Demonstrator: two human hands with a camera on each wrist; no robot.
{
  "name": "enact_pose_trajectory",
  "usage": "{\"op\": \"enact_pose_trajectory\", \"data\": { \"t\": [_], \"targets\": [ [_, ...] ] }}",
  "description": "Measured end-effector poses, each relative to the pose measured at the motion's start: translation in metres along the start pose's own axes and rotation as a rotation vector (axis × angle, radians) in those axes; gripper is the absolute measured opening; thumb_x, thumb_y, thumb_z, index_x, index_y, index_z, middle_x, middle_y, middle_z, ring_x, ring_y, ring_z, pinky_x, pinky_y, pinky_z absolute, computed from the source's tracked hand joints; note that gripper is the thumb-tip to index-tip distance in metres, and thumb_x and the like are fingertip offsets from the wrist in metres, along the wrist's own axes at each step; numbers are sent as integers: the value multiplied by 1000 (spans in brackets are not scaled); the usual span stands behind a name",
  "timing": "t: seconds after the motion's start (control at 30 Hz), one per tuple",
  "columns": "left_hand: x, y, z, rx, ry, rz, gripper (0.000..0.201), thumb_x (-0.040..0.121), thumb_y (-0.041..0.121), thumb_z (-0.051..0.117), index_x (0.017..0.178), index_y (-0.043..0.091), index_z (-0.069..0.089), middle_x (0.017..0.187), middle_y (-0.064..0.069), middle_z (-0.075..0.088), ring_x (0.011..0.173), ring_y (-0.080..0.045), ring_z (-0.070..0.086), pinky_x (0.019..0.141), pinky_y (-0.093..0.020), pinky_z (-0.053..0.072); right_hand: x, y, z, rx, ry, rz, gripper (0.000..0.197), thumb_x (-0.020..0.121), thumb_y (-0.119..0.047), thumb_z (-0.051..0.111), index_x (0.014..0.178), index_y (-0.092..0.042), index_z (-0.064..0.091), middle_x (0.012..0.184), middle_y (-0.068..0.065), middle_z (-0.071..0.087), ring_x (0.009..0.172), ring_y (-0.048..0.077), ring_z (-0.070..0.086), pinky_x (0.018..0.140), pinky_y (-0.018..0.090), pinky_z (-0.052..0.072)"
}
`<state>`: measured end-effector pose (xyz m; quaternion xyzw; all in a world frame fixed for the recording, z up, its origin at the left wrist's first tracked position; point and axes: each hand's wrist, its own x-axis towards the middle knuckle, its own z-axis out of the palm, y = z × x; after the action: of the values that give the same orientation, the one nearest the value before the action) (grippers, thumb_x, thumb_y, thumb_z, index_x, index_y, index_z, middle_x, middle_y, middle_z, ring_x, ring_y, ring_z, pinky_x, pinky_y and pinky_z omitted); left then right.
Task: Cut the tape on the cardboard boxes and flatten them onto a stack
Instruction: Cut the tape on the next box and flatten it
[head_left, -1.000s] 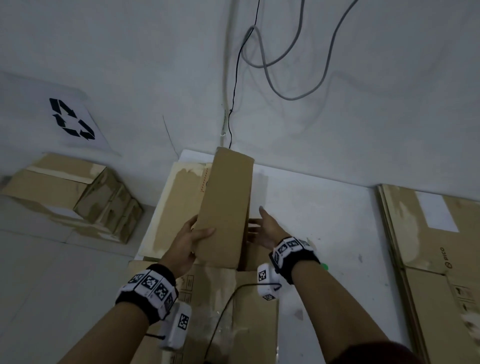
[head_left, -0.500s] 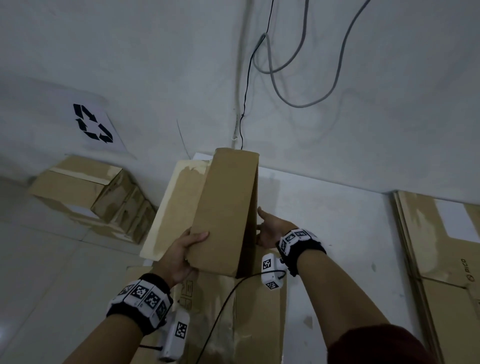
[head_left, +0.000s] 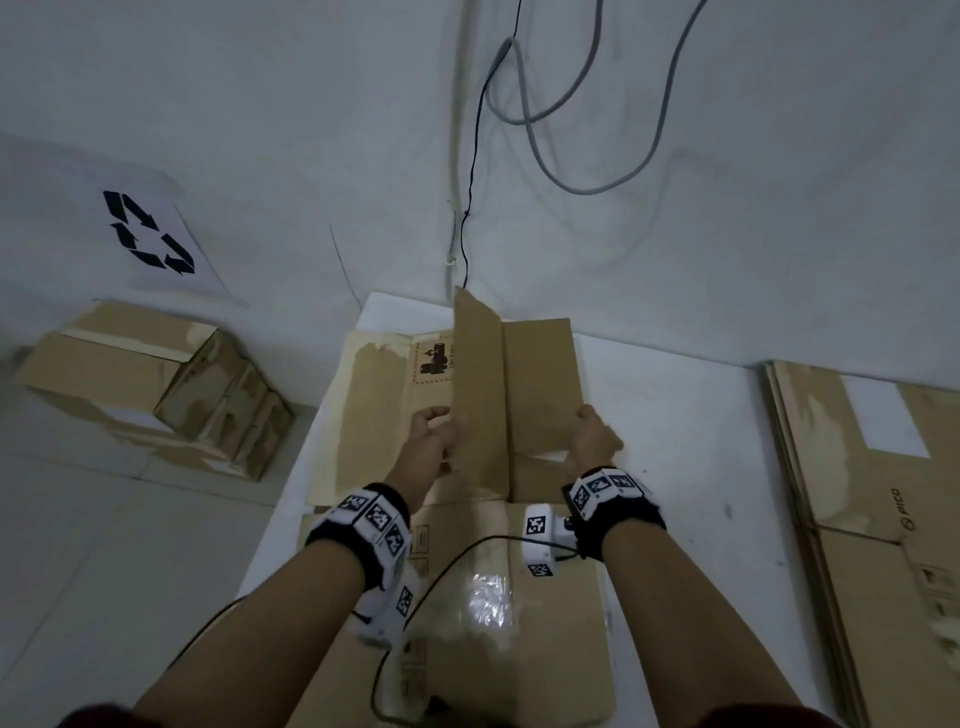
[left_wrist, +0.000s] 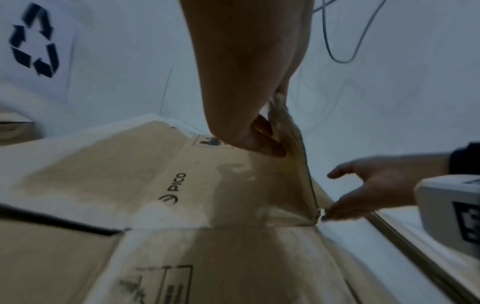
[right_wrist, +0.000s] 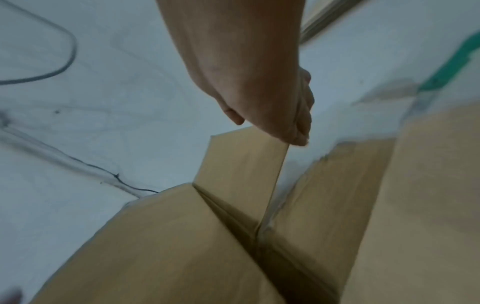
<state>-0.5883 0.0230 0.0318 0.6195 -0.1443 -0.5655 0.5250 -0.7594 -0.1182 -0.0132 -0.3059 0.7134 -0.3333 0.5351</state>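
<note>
A brown cardboard box (head_left: 480, 400) stands partly unfolded on flattened cardboard (head_left: 374, 410) on the white table. Its left panel stands upright and its right panel (head_left: 540, 384) leans outward. My left hand (head_left: 431, 441) pinches the near edge of the upright panel, seen close up as thumb and fingers on the edge (left_wrist: 275, 127). At the outer edge of the right panel is my right hand (head_left: 592, 436), holding that panel (right_wrist: 241, 162) between thumb and fingers. Clear tape (head_left: 488, 603) shines on the cardboard near me. No cutting tool is in view.
A stack of flattened boxes (head_left: 857, 467) lies on the table's right side. Unflattened boxes (head_left: 145, 384) sit on the floor at the left below a recycling sign (head_left: 148, 231). Cables (head_left: 545, 130) hang on the wall behind.
The folded box has been spread open into two panels. My right hand moved from the gap between the panels out to the right panel's edge; my left hand shifted to the upright panel's edge.
</note>
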Motion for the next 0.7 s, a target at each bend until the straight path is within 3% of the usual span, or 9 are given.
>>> {"op": "enact_pose_trajectory", "data": {
  "t": [0.07,0.1,0.2,0.23,0.3,0.4,0.47,0.57,0.7],
  "targets": [
    [8,-6,10,118,-145,-41,49,98,58,32,134,25,35,132,5,58,115,-16,54,98,-38,42,5,-5,-4,8,-21,-72,7,93,-22,52,98,-18,54,95,0,51,95,15,44,83,31,38],
    [11,-9,15,208,-205,-51,54,98,60,25,140,27,30,137,9,52,122,-13,46,104,-37,35,3,-7,-7,-14,-60,-100,11,94,-22,48,98,-19,58,96,1,55,94,15,46,87,32,40],
    [27,-30,17,513,-296,8,57,102,34,43,149,17,15,139,-2,45,129,-19,41,100,-18,35,-13,2,-22,-90,-147,-205,25,98,-20,45,120,-19,58,110,-2,55,96,12,49,87,27,42],
    [31,-41,14,656,-286,52,67,99,27,52,150,17,10,144,-7,42,132,-24,42,105,-22,35,-20,10,-26,-107,-138,-250,28,98,-17,48,125,-18,55,115,-3,55,100,13,51,87,27,44],
    [34,-68,1,990,-151,119,77,93,31,54,153,24,5,156,-5,27,142,-28,29,116,-45,23,-34,35,-33,-204,-88,-438,36,95,-13,54,131,-15,51,127,3,53,115,20,52,98,34,45],
    [20,-109,-25,1293,20,120,68,96,46,30,154,31,-3,162,-3,-8,149,-26,-6,116,-58,-2,-44,92,-38,-517,-76,-760,46,88,-21,53,134,-17,49,144,9,45,133,26,42,110,45,38],
    [11,-133,-41,1376,48,197,72,87,63,8,152,35,-8,158,-2,-22,146,-25,-18,111,-59,-13,-50,125,-39,-725,-229,-868,49,90,-28,48,139,-24,47,154,2,34,143,20,30,113,48,34],
    [17,-156,-51,1435,69,308,70,90,68,3,153,37,0,161,-5,-14,147,-26,-13,109,-62,-10,-52,159,-36,-1053,-405,-931,55,101,-40,42,153,-36,25,165,-7,9,152,13,2,121,47,13],
    [49,-145,-48,1512,106,399,65,96,61,15,154,30,14,162,-11,5,147,-28,1,109,-67,4,-38,158,-18,-1197,-280,-919,58,102,-48,26,156,-38,9,165,-6,-1,152,14,-5,122,45,7]
  ]
}}
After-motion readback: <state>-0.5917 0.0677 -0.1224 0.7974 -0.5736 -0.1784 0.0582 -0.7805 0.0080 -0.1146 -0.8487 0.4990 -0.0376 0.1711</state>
